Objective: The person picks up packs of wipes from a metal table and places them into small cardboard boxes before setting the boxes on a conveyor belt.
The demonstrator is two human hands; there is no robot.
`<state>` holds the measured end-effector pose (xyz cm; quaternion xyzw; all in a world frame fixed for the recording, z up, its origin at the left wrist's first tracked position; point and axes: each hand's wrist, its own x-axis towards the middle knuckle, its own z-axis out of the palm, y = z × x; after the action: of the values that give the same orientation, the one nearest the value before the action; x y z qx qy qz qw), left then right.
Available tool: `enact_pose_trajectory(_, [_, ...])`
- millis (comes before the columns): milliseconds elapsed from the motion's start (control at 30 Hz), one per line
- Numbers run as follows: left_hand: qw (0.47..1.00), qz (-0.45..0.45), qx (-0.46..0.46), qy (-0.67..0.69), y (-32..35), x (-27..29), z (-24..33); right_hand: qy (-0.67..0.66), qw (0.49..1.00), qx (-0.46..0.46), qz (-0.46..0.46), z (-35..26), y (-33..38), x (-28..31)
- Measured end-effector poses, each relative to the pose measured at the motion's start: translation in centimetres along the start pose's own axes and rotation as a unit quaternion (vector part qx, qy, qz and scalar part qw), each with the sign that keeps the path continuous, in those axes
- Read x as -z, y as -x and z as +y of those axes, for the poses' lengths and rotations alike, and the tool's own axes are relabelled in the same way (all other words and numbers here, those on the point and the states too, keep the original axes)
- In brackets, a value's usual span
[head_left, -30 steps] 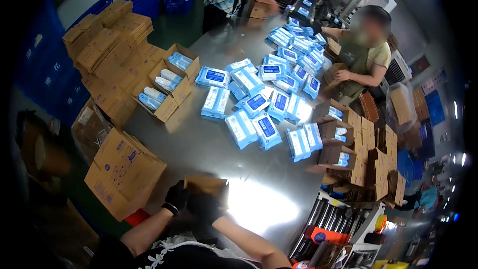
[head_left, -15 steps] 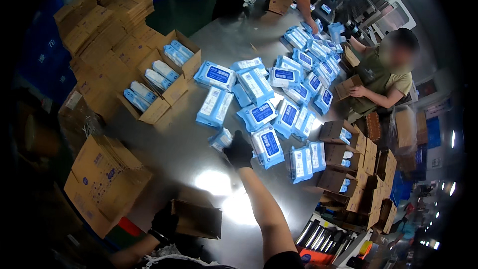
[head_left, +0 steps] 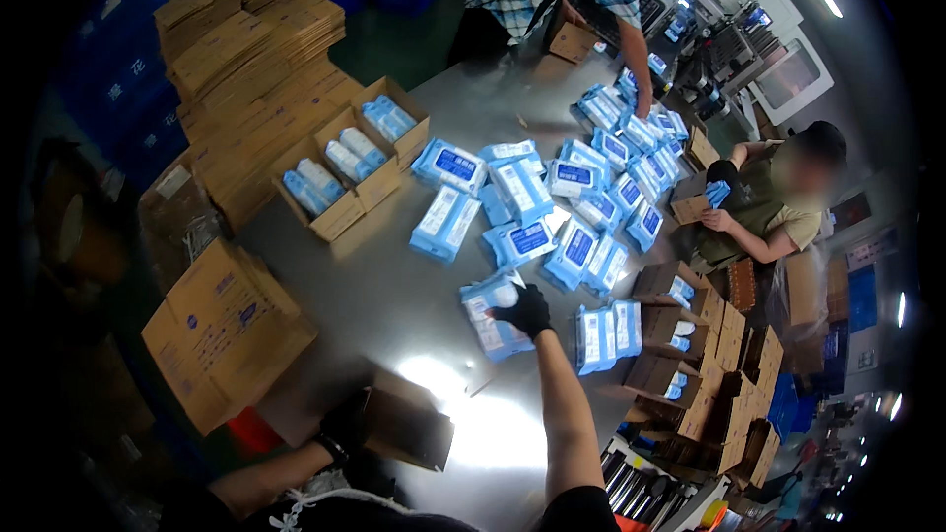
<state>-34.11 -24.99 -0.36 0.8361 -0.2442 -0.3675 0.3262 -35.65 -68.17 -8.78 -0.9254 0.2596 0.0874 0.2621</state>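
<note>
My left hand [head_left: 343,424], in a black glove, grips the left side of a small open cardboard box [head_left: 409,426] near the table's front edge. The box's inside looks dark, and most of that hand's fingers are hidden. Farther up, my right hand [head_left: 524,313], also black-gloved, is closed on the right side of a blue-and-white wet wipes pack [head_left: 490,323]. A second pack may lie against it; I cannot tell. Beyond it lies a heap of similar packs [head_left: 522,189], and two packs [head_left: 595,339] stand side by side to the right.
Filled cartons [head_left: 340,222] line the left of the metal table [head_left: 379,281], beside stacked flat cardboard [head_left: 232,54]. More boxes [head_left: 680,335] stand at the right. A co-worker at the right holds a box [head_left: 688,199]; another reaches into the far packs.
My right hand has shifted right and slightly down with a wipes pack in its grip. The view has turned a little. The right co-worker's hand has brought a pack to their box.
</note>
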Motion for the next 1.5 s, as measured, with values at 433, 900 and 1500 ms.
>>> enact_pose_trajectory(433, [0.994, -0.065, -0.024, -0.08, -1.6, -2.8, -0.9, -0.089, 0.96, 0.016, 0.265, -13.5, 16.4, 0.6])
enact_pose_trajectory(900, [0.941, -0.215, -0.184, -0.186, -0.6, -9.2, -0.6, 0.164, 0.969, 0.086, 0.166, -20.1, 38.5, -5.6])
enact_pose_trajectory(1500, [0.933, 0.029, -0.303, -0.192, 6.3, -9.6, -0.2, -0.148, 0.974, -0.005, 0.173, -14.7, 46.6, -11.2])
